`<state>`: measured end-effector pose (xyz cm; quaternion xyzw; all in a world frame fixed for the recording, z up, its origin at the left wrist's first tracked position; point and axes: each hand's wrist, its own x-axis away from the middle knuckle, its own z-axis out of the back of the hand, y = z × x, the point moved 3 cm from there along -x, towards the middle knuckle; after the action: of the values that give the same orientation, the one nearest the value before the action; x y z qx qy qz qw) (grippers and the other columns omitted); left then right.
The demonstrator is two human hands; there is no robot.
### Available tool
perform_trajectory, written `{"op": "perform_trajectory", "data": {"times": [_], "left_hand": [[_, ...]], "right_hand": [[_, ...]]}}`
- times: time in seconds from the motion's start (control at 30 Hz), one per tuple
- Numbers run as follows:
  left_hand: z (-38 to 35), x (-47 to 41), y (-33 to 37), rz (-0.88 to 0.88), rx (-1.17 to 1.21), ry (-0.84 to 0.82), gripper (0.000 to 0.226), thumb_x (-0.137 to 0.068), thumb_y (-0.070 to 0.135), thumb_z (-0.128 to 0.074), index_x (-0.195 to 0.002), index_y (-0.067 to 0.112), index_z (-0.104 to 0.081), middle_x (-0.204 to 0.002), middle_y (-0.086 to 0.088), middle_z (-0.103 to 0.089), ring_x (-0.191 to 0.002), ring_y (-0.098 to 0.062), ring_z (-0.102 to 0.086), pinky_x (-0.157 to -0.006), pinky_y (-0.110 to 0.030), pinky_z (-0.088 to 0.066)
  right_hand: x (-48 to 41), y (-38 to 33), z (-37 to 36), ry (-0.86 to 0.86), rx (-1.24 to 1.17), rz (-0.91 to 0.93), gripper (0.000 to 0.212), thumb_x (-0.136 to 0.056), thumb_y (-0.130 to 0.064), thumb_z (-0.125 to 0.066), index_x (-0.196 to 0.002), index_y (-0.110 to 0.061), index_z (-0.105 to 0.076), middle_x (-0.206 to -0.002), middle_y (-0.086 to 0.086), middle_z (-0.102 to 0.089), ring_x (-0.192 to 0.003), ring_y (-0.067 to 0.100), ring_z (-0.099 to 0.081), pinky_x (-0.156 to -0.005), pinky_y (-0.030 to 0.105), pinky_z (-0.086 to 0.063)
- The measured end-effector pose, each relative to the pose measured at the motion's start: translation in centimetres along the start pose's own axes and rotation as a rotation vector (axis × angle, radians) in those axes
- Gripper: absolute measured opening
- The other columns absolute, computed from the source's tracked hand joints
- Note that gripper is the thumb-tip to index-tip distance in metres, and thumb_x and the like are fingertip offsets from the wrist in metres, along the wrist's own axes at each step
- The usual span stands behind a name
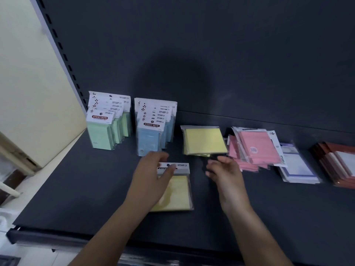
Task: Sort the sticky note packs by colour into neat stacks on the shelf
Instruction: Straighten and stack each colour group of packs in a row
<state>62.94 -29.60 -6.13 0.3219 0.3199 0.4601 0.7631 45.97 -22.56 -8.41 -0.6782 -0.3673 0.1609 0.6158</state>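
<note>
A yellow sticky note pack (177,194) lies flat on the dark shelf (76,189) near its front. My left hand (151,177) rests on this pack, fingers extended over its white header card. My right hand (222,171) hovers just to the right with loosely curled fingers and holds nothing. Behind it a yellow stack (204,139) lies flat. Green packs (107,127) stand upright at the back left, blue packs (153,131) beside them. A loose pile of pink packs (253,148) lies to the right.
White and purple pads (295,166) and red-brown packs (338,162) lie at the far right. The dark back panel (192,54) rises behind everything. The shelf's front rail (57,237) runs below my arms. A cream wall (28,83) stands to the left.
</note>
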Motion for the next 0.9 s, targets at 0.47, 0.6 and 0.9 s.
{"op": "perform_trajectory", "data": {"times": [0.47, 0.6, 0.9], "left_hand": [[-6.0, -4.7, 0.5, 0.535, 0.734, -0.071, 0.015, -0.084, 0.006, -0.066, -0.098, 0.002, -0.062, -0.072, -0.006, -0.064, -0.052, -0.007, -0.059, -0.049, -0.014, -0.049], [-4.9, -4.0, 0.9, 0.477, 0.768, -0.137, 0.028, -0.084, -0.004, -0.061, -0.109, 0.009, -0.058, -0.083, -0.003, -0.067, -0.057, -0.01, -0.06, -0.049, -0.014, -0.047], [-1.1, -0.3, 0.7, 0.369, 0.683, -0.184, 0.046, -0.084, -0.007, -0.059, -0.118, 0.023, -0.054, -0.106, 0.005, -0.064, -0.056, -0.013, -0.057, -0.049, -0.019, -0.044]], "right_hand": [[-2.6, 0.1, -1.0, 0.06, -0.293, -0.241, 0.012, -0.089, -0.009, -0.061, -0.091, -0.003, -0.051, -0.082, 0.012, -0.06, -0.076, 0.022, -0.064, -0.073, 0.028, -0.054], [-2.2, -0.1, -0.5, 0.004, -0.335, -0.197, 0.03, -0.086, 0.007, -0.057, -0.113, -0.001, -0.048, -0.097, 0.013, -0.06, -0.079, 0.019, -0.063, -0.071, 0.025, -0.056], [1.1, 0.2, 0.9, -0.075, -0.256, -0.265, 0.018, -0.085, -0.001, -0.061, -0.088, -0.013, -0.048, -0.074, 0.004, -0.068, -0.06, 0.013, -0.065, -0.049, 0.022, -0.053]]}}
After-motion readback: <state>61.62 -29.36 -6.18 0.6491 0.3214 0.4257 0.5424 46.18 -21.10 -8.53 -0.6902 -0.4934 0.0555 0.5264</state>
